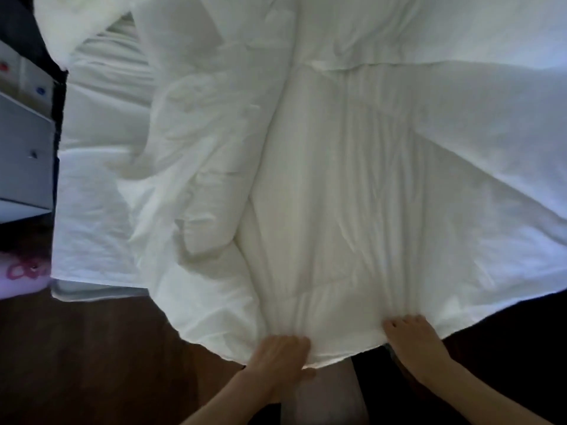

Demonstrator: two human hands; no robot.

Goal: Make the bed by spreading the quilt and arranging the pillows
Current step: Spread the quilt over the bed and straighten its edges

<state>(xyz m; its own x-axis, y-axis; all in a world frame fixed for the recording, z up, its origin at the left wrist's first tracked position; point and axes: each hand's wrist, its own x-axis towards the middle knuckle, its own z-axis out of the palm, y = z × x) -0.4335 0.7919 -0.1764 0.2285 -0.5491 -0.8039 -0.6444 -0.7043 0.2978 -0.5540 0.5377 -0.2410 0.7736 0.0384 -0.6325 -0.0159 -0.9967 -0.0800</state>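
Observation:
A white quilt (352, 185) lies rumpled across the bed, bunched in a thick fold along its left side and hanging over the near edge. My left hand (280, 355) grips the quilt's near hem, thumb underneath. My right hand (412, 337) holds the same hem a little to the right, fingers curled over the cloth. The white bed sheet (92, 210) shows bare on the left part of the mattress. A white pillow (70, 23) lies at the far left corner, partly cut off by the frame.
A pale drawer unit (23, 154) stands left of the bed beside a dark bed frame (56, 118). Dark wooden floor (92, 363) lies below. A pink object (21, 271) rests on the floor at the left. My legs show between my arms.

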